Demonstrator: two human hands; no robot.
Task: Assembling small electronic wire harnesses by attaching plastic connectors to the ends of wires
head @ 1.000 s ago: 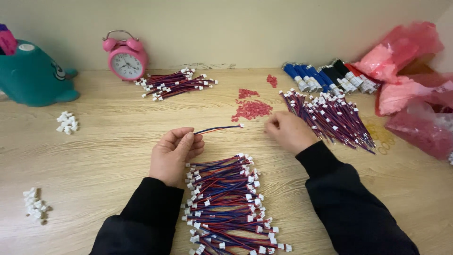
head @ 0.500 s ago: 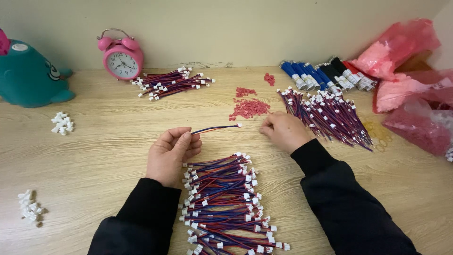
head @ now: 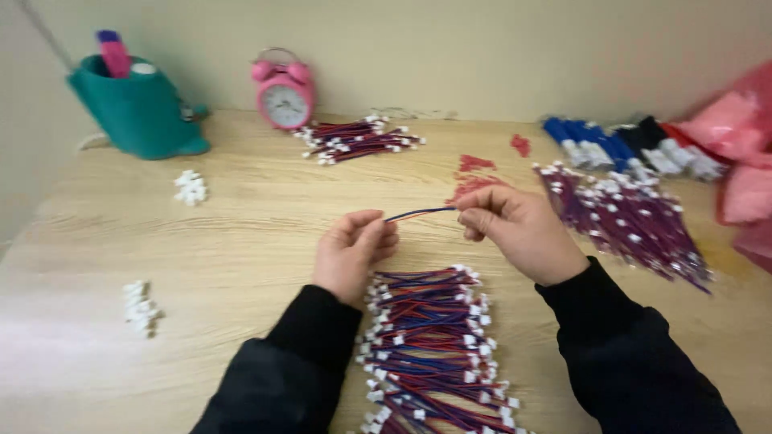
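Right, head view, and I'm checking room first. Bare wooden surface (head: pixel 241 241) stretches wide on my left, with only two small heaps of white connectors (head: pixel 191 186) and (head: pixel 141 305) sitting well apart from the hands. Toward the wall stand a teal holder (head: pixel 137 108) and a pink alarm clock (head: pixel 283 94), with a bundle of red-and-blue leads (head: pixel 358 138) just beside the clock. My right side is tighter: a spread of purple-looking leads (head: pixel 627 221), a row of blue, black and red wire ends (head: pixel 627 149), and pink bags (head: pixel 744 161) at the edge. Some red scraps (head: pixel 474 173) lie just beyond the hands.

Now the hands. My left hand (head: pixel 352 253) sits low, fingers curled and closed in a pinch on one end of a single wire (head: pixel 418 214). My right hand (head: pixel 519 233) is raised a touch, fingers closed on the other end, knuckles up. Both black sleeves angle in from the bottom.

The wire itself: thin, a blue strand and an orange-red strand side by side, stretched nearly straight between the two hands, held above the surface. Directly below it, between my forearms, lies the big pile of finished leads (head: pixel 430 345), red and blue with white plugs at their ends, running off the bottom edge.
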